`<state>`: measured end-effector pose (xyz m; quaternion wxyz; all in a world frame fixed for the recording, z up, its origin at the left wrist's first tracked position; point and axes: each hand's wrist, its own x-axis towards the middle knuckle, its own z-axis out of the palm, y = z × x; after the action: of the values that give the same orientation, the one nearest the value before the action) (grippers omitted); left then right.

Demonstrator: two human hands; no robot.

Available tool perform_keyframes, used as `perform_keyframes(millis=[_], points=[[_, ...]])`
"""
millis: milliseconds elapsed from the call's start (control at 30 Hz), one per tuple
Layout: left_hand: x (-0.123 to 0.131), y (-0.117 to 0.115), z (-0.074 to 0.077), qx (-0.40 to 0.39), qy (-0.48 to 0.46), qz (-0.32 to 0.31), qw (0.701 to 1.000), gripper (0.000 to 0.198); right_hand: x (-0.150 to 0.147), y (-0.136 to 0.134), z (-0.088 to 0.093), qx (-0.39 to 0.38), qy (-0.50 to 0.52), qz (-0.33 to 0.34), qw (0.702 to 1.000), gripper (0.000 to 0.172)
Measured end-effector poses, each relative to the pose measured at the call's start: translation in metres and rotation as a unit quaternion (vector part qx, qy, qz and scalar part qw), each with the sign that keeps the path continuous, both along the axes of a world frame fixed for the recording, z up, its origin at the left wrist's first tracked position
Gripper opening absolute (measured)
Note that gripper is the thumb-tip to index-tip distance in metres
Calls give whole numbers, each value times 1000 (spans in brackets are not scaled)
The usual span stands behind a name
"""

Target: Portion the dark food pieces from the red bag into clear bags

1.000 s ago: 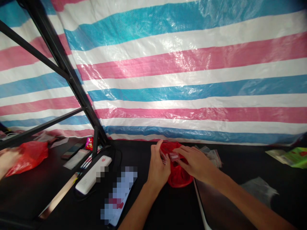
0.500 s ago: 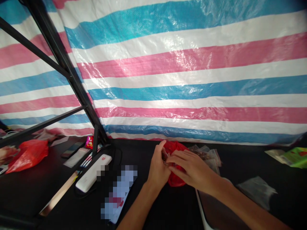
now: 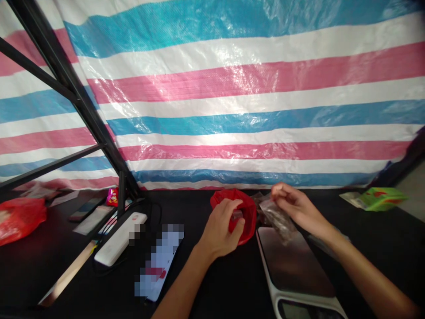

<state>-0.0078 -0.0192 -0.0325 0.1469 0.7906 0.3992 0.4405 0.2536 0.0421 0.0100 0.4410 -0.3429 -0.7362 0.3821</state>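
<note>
Fingers (image 3: 281, 191) of the right hand (image 3: 296, 206) pinch a clear bag (image 3: 278, 218), which hangs over the far end of the scale (image 3: 295, 266). The left hand (image 3: 217, 229) is open and curved, its fingers bent over the red bag (image 3: 250, 217).

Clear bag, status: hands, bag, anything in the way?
Left hand open at red bag. Right hand pinching clear bag. Scale close, overlapped in view by the clear bag's lower end.
</note>
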Motion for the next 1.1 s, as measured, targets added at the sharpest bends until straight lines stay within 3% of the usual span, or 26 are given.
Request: perform_keyframes(millis=[133, 200, 400, 600, 900, 1100], points=[[7, 1, -4, 8, 99, -19, 995, 18, 20, -2, -25, -121, -155, 133, 971, 3], [9, 3, -9, 21, 116, -23, 993, 16, 21, -5, -30, -125, -209, 151, 958, 7], [5, 8, -15, 41, 94, -7, 995, 17, 16, -14, -16, 72, -214, 73, 971, 19], [2, 9, -14, 64, 92, 16, 994, 17, 24, -13, -11, 181, -194, -18, 964, 21], [3, 10, -19, 60, 68, 27, 995, 18, 19, -23, -5, 200, -98, -39, 974, 22], [4, 10, -22, 61, 69, 18, 996, 17, 17, -30, -7, 226, -112, -16, 968, 21]])
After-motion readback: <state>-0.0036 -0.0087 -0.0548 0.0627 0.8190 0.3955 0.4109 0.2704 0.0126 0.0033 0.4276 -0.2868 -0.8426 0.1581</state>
